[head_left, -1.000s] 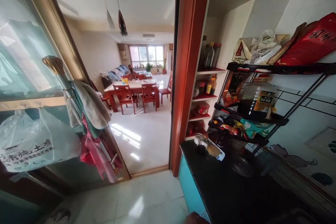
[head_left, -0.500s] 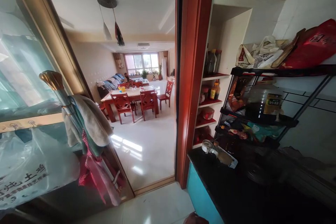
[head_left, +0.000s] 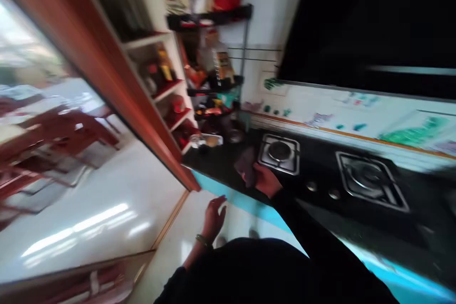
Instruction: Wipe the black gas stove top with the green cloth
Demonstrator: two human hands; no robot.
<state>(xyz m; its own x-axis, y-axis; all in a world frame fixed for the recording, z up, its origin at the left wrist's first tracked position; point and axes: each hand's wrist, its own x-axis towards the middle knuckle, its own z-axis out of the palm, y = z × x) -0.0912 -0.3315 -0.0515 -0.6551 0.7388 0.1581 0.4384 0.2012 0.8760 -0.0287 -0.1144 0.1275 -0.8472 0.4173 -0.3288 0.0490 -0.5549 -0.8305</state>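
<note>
My right hand [head_left: 266, 180] grips a dark, soft cloth [head_left: 247, 167] above the front part of the black countertop [head_left: 224, 164], left of the first gas burner [head_left: 280, 152]. Blur hides the cloth's details. Lower and to the left, my left hand [head_left: 214, 216] hangs over the floor in front of the teal cabinet, holding nothing, its fingers loosely bent and apart. A bracelet circles the left wrist.
A second burner [head_left: 366, 178] lies to the right. Jars and a tray [head_left: 213, 140] stand in the counter's back left corner, below a black rack [head_left: 213, 90] of bottles and packets. A red-brown door frame [head_left: 142, 104] rises at the left; a dark range hood [head_left: 356, 23] hangs above.
The view has swung right and down from the doorway to the stove. Both hands have come into view, the right one with a dark cloth.
</note>
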